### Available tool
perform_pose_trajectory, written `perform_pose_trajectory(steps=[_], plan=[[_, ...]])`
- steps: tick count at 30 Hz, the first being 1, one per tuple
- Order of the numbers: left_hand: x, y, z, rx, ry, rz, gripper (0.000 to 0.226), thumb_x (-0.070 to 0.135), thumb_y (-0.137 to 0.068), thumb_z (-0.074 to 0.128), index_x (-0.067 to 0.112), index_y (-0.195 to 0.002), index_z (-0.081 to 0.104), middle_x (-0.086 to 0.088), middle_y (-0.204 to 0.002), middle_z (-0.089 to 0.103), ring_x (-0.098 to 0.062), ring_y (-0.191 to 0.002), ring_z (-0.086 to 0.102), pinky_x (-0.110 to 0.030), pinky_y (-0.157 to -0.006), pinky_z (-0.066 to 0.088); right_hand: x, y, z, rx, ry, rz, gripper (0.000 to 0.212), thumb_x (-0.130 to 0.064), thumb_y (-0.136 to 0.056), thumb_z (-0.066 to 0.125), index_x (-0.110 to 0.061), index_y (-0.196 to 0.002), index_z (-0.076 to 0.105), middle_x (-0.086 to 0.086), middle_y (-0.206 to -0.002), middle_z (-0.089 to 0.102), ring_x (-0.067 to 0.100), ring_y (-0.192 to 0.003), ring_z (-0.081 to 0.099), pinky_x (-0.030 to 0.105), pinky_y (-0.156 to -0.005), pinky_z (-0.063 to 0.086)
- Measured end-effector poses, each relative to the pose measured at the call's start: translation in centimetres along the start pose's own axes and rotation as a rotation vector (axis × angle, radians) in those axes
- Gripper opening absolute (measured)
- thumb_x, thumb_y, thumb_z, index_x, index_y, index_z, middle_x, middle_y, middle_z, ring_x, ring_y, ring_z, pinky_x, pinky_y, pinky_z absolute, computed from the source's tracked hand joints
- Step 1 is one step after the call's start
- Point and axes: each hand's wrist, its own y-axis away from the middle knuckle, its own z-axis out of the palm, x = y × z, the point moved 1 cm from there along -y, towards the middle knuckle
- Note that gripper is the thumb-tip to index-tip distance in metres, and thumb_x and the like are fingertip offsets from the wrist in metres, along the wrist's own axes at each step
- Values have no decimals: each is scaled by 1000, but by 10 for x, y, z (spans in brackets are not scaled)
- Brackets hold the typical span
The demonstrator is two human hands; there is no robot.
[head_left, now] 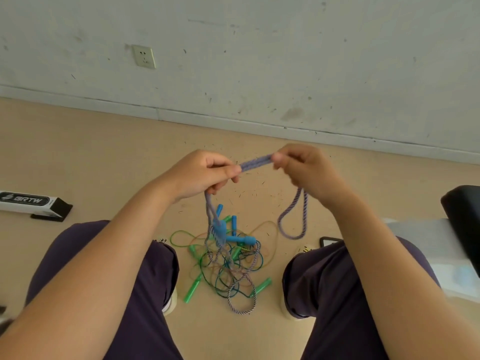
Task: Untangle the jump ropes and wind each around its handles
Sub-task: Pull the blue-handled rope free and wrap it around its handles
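While both hands are raised above the knees, the left hand [205, 175] pinches a doubled run of purple braided rope [255, 162] between thumb and fingers, and the right hand [304, 168] pinches the other end of that same short span, so the strands run nearly level between the two grips. Below the left hand, more purple strands hang straight down to the tangle; a blue handle [219, 229] hangs among them, how it attaches I can't tell. Below the right hand, a purple loop [292, 219] hangs free, its bottom above the floor, clear of the pile. On the tan floor [104, 152], between the two dark-trousered knees, sits the tangle [231, 266]: thin green, orange and dark cords mixed with striped purple cord. More blue handles [240, 239] lie on top at its far side, one pointing right. Green handles [193, 289] stick out at the left and at the lower right [263, 284] of the pile. Well off toward the floor's left side, a white and black box [33, 205] with lettering. Near the right knee, a phone [330, 240], partly hidden. At the right edge, a black object, unclear what. Far side: a scuffed white wall with a socket [144, 56].
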Motion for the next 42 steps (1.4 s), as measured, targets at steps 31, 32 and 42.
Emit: perform_pose_trajectory(steps=[31, 32, 42], plan=[[-9, -5, 21, -102, 68, -101, 6, 16, -90, 72, 21, -90, 69, 10, -78, 69, -9, -68, 63, -22, -68, 53, 7, -1, 16, -93, -56, 66, 13, -25, -92, 67, -13, -86, 69, -12, -50, 41, 8, -46, 30, 23, -47, 27], [-11, -6, 22, -89, 43, -105, 9, 13, -90, 71, 22, -89, 69, 8, -81, 69, -8, -70, 62, -22, -70, 53, 8, -2, 13, -55, -53, 67, 14, -26, -92, 67, -13, -87, 69, -12, -50, 41, 8, -46, 31, 24, -48, 28], [-12, -6, 19, -88, 138, -186, 15, 14, -98, 59, 6, -100, 71, -1, -84, 75, -19, -83, 71, -24, -80, 56, 11, 0, -2, 109, -35, 82, 19, -28, -98, 57, -19, -83, 64, -1, -60, 47, 15, -57, 43, 34, -62, 40]])
